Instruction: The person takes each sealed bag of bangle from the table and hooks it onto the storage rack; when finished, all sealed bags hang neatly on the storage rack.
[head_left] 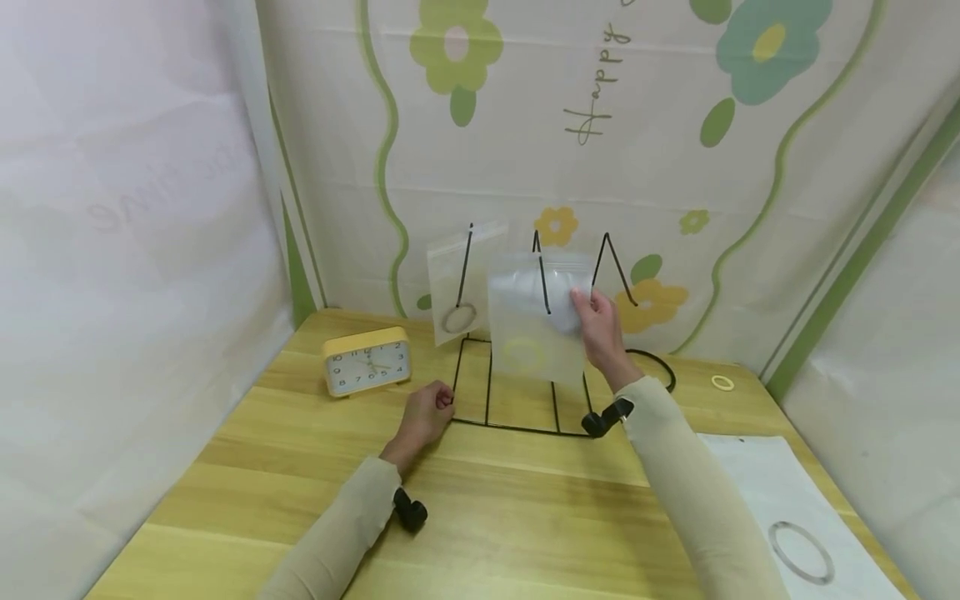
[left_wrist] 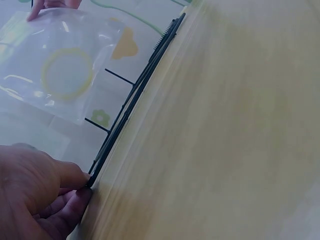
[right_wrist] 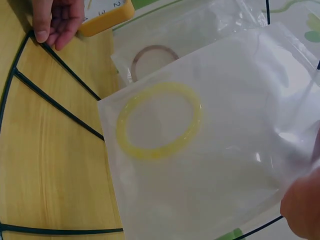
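Observation:
My right hand [head_left: 602,332] pinches the side edge of a clear zip bag [head_left: 517,304], near its top. Inside this bag is a yellow bangle [right_wrist: 155,153]. The bag overlaps the middle hook of a black wire rack [head_left: 517,428] in the head view. At the rack's front left corner, my left hand [head_left: 429,412] pinches the base wire between thumb and fingers. A second clear bag [head_left: 444,275] hangs on the left hook, with a brownish bangle [right_wrist: 155,48] in it. The right hook [head_left: 606,237] carries no bag.
A yellow clock [head_left: 367,337] stands left of the rack. Behind the rack's right side shows a black loop [head_left: 672,379]. Farther right lie a small pale yellow ring [head_left: 722,389] and a white sheet [head_left: 750,467] bearing a greyish ring [head_left: 777,537]. Fabric walls enclose the table.

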